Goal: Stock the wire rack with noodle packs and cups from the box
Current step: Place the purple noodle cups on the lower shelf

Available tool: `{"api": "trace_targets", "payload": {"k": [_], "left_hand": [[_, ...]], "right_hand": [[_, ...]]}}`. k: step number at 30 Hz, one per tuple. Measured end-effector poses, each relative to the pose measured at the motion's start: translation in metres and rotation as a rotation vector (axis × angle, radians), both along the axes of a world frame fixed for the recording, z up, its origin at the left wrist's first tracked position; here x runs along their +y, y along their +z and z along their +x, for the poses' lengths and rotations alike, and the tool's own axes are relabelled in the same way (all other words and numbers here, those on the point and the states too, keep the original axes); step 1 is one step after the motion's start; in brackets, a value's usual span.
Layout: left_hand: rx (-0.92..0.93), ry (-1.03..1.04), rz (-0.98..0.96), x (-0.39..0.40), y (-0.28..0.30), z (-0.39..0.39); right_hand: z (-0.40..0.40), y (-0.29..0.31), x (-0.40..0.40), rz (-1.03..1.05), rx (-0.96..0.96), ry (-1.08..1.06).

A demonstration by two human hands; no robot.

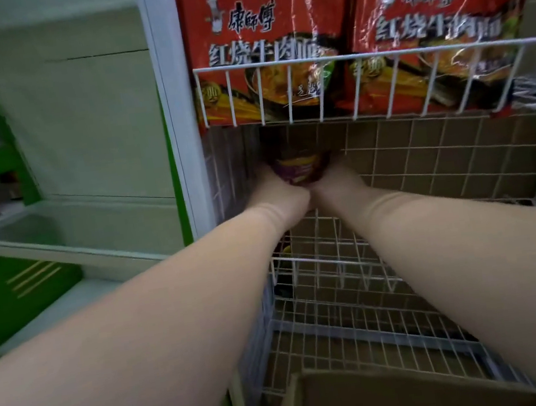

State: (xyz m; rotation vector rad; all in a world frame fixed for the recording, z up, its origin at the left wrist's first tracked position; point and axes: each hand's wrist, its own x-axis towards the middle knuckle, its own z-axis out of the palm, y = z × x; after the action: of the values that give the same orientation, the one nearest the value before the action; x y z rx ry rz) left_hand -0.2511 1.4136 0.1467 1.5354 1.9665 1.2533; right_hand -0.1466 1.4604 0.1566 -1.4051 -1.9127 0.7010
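Purple and blurred by motion, a noodle cup (299, 168) sits between both hands at the back of the wire rack (340, 295), just under the upper basket (364, 88). The left hand (275, 195) clasps the cup from its left side and the right hand (335, 180) from its right side, the fingers of each curled round the cup's wall, so the grip of each hand is clamped on the cup; the heels of the two hands nearly meet below it. Both forearms reach forward from the bottom corners of the view and converge on the cup. Whether the cup already rests on the wire shelf or is held just above it cannot be told, since the hands hide its base. In the upper basket two red noodle packs stand upright side by side, the left pack (259, 47) touching the right pack (440, 23), their lower halves behind the basket's white front wires. Brown tiled wall (440, 152) shows through the rack behind the hands. Below the arms lie further white wire shelves, and at the bottom edge is the open flap of a cardboard box (387, 398). To the left stands a white and green shelving unit (0, 170) with dark bottles, too blurred to read.
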Motion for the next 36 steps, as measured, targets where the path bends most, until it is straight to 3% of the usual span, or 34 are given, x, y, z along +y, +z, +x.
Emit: {"api": "trace_targets", "payload": {"k": [6,13,18,23,27,30,33,36], "left_hand": [[0.041,0.005,0.017,0.023,-0.012,-0.017],[0.103,0.039,-0.123,0.052,-0.040,-0.034],[0.176,0.028,-0.201,0.041,-0.035,-0.030],[0.140,0.039,-0.208,0.028,-0.026,-0.031],[0.009,0.055,-0.210,0.018,-0.011,-0.028],[0.034,0.026,-0.240,0.006,-0.002,-0.021],[0.099,0.048,-0.205,-0.015,0.012,-0.006],[-0.018,0.072,-0.040,-0.046,0.015,0.005]], "right_hand": [[-0.012,-0.009,0.025,-0.002,-0.106,-0.020],[-0.018,-0.036,0.038,-0.023,-0.019,-0.009],[-0.018,-0.034,0.037,-0.027,-0.164,-0.005],[-0.012,-0.012,0.013,-0.008,-0.437,0.081],[0.001,0.007,-0.019,-0.055,-0.524,0.092],[0.007,0.017,-0.042,-0.100,-0.600,0.105],[0.017,0.023,-0.064,-0.049,-0.479,0.044],[0.031,0.021,-0.091,-0.026,-0.258,-0.028]]}}
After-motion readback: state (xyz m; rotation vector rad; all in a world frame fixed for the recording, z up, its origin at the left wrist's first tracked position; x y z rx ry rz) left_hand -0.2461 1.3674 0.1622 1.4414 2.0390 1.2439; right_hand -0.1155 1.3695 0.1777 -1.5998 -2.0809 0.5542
